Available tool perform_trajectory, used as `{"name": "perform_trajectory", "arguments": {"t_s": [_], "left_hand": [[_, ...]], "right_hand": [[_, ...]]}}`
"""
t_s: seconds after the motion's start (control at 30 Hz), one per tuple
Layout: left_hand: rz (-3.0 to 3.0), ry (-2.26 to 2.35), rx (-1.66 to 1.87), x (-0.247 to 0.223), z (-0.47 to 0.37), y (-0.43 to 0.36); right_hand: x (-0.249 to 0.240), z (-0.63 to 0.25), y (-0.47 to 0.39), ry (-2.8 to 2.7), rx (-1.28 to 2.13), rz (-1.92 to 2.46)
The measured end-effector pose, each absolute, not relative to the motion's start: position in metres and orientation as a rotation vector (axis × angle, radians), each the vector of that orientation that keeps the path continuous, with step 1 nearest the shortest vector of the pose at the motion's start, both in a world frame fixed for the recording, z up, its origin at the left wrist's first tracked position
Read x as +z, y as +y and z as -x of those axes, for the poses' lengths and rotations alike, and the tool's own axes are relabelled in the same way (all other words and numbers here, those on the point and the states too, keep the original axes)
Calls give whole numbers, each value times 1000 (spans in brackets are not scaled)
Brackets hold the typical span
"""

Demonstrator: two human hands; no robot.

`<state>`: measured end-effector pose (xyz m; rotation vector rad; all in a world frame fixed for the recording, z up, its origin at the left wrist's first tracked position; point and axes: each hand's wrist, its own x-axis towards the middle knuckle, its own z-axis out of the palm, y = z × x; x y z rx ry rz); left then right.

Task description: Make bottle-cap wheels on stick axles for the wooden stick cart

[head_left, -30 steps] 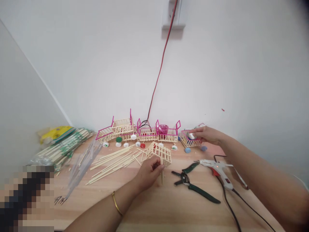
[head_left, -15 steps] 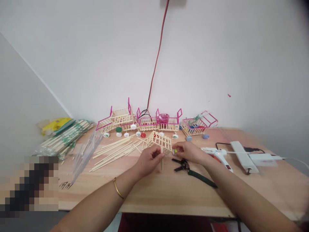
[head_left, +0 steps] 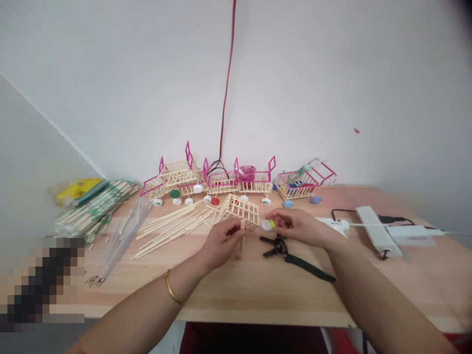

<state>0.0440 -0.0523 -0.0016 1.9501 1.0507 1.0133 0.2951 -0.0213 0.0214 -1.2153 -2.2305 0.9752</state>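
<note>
Pinched in my left hand [head_left: 225, 241] is the stick frame [head_left: 241, 208], a small cage of pale wooden sticks tilted above the table, with stick ends pointing down below my fingers. Just right of it, my right hand [head_left: 289, 226] holds a white cap [head_left: 266, 225] with a yellow-green part between fingertips and thumb. The cap is apart from the frame. Under my right hand lie black-jawed cutters [head_left: 280, 247] with a dark green handle.
Finished stick carts [head_left: 221, 183] with pink rims and bottle-cap wheels line the wall. Loose sticks [head_left: 169, 228] and wrapped bundles [head_left: 99, 209] lie left. A white glue gun [head_left: 337, 225] and power strip [head_left: 378, 231] are right.
My right hand has drawn back slightly to the right with the cap, which now shows more fully beside the frame. My left hand keeps its hold. The view has shifted a little.
</note>
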Motion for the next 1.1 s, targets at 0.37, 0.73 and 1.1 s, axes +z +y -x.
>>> {"name": "perform_trajectory", "arguments": {"t_s": [0.37, 0.73, 1.1], "left_hand": [[-2082, 1063, 995, 1, -43, -53], [-1864, 1049, 1081, 0, -46, -54], [-1623, 942, 990, 0, -49, -56]], "right_hand": [[15, -256, -43, -2415, 1010, 1136], [17, -260, -40, -2212, 914, 1113], [9, -242, -48, -2373, 890, 963]]}}
